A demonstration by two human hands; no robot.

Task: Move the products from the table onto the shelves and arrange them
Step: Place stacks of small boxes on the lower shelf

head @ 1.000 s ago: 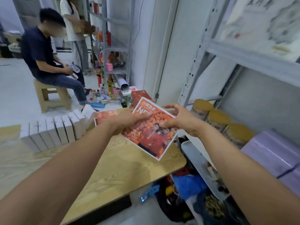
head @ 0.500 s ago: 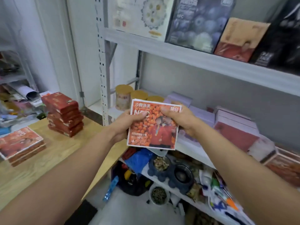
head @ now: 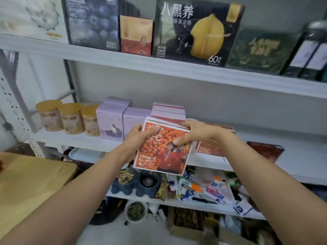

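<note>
Both hands hold a flat orange box (head: 160,154) printed with orange berries and the letters NFC, upright in front of the middle shelf (head: 70,141). My left hand (head: 139,137) grips its upper left edge with the thumb on the front. My right hand (head: 192,132) pinches its upper right corner, fingers over the top. Behind the box stand purple boxes (head: 110,122) and a pink-topped box (head: 168,112). More orange-red boxes (head: 214,147) lie flat on the shelf to the right, partly hidden by my right wrist.
Three yellow-lidded cans (head: 70,118) stand at the shelf's left end. The upper shelf (head: 177,68) carries large boxes, among them a black one with a lemon (head: 198,30). A lower shelf holds bowls (head: 136,183) and loose clutter. The wooden table's (head: 28,181) corner is at the lower left.
I have turned from the table to the shelf unit and come closer. The orange box has travelled with both hands to the middle shelf, in front of the pink-topped box.
</note>
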